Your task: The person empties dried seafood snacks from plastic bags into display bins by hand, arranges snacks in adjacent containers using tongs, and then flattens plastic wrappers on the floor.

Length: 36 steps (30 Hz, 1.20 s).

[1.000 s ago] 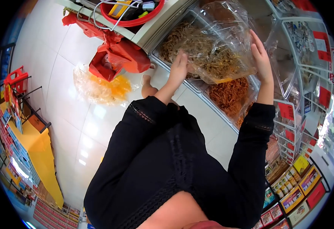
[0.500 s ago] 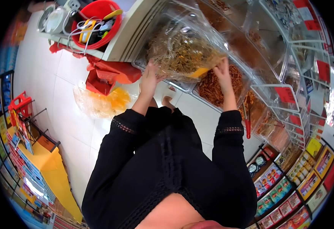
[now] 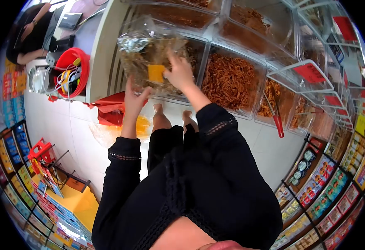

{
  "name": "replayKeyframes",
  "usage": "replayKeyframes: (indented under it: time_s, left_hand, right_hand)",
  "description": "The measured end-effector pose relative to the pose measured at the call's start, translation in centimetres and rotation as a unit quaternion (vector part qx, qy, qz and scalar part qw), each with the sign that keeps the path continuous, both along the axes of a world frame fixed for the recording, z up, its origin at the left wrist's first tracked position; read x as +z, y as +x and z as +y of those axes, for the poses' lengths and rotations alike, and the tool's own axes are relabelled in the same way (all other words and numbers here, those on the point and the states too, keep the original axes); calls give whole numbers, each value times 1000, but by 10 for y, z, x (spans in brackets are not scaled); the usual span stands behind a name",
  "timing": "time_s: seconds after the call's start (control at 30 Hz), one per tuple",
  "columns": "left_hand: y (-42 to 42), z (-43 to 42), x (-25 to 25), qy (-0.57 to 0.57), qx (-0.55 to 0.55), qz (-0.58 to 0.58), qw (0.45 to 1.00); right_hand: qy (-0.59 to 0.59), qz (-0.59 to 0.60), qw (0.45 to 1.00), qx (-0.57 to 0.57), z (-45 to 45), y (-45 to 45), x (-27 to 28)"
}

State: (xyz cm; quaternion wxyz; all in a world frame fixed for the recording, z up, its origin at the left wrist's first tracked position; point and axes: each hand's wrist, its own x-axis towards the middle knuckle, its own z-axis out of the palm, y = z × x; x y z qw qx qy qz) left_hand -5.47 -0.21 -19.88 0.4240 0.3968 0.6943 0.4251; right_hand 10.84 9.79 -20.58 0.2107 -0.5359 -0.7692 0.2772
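A clear plastic bag (image 3: 143,62) of brownish dried food, with a yellow label (image 3: 156,73), lies over the leftmost front bin beside the white counter. My left hand (image 3: 135,98) is at the bag's lower left edge, thumb and fingers apart. My right hand (image 3: 179,73) touches the bag's right part from above, just right of the label, with its fingers spread. To the right is a clear bin of reddish-brown dried strips (image 3: 228,81). Red-handled tongs (image 3: 277,121) rest on the bin beyond it.
A red basket (image 3: 84,75) with cables stands on the counter (image 3: 103,50) at left. Below lie a red bag (image 3: 111,109) and a clear-and-yellow bag on the floor. A person (image 3: 28,33) is at upper left. Price-tag racks (image 3: 305,75) and shelves line the right.
The bag has moved left, over the leftmost bin. My right hand has left its right edge and now lies on top. My left hand has shifted left, and the view has turned.
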Motion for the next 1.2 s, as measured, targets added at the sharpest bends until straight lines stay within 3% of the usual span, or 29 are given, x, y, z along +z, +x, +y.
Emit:
replayKeyframes:
  time_s: [0.07, 0.13, 0.17, 0.2, 0.37, 0.47, 0.53, 0.6, 0.67, 0.8, 0.87, 0.97, 1.1, 1.17, 1.2]
  left_hand:
    - [-3, 6, -11, 31, 37, -37, 998]
    - [-3, 18, -2, 31, 48, 46, 997]
    - [0, 17, 4, -30, 53, 47, 997]
    - [-2, 18, -2, -31, 49, 48, 997]
    - [-14, 13, -30, 16, 26, 107, 994]
    - [-5, 15, -7, -14, 5, 147, 989]
    - [-4, 17, 9, -62, -17, 172, 983]
    - [-7, 15, 13, -110, -41, 196, 974]
    - [-14, 9, 10, -107, -27, 35, 993]
    - [-14, 7, 20, -85, 3, 35, 996]
    - [-17, 9, 12, -53, -20, 87, 995]
    - [-17, 17, 3, -130, -37, 82, 987]
    - [-17, 14, -8, -107, -28, 45, 993]
    - [-13, 13, -7, -45, -4, 160, 986]
    - [-6, 12, 2, -44, -4, 160, 986]
  right_hand:
    - [-7, 0, 1000, -8, 1, 3, -4]
    - [-70, 128, 989, 1, 2, 16, -2]
    - [-66, 165, 984, -21, -4, 29, 0]
    - [-27, 127, 991, -42, -10, 45, -4]
    - [-117, 98, 983, -103, -57, 88, -15]
    - [-135, 87, 982, -101, -69, 82, -29]
    - [-124, 80, 981, -129, -65, 76, -32]
    - [-34, 101, 987, -122, -59, 73, -28]
    - [-8, 126, 985, -120, -58, 72, -16]
    - [55, 180, 978, -93, -58, 67, 28]
    - [57, 162, 982, -85, -55, 65, 22]
    - [-33, 124, 985, -119, -45, 63, -5]
    - [-81, 96, 987, -97, -43, 68, -5]
    - [13, 65, 988, -139, -41, 68, 0]
    - [14, 65, 988, -139, -39, 67, 1]
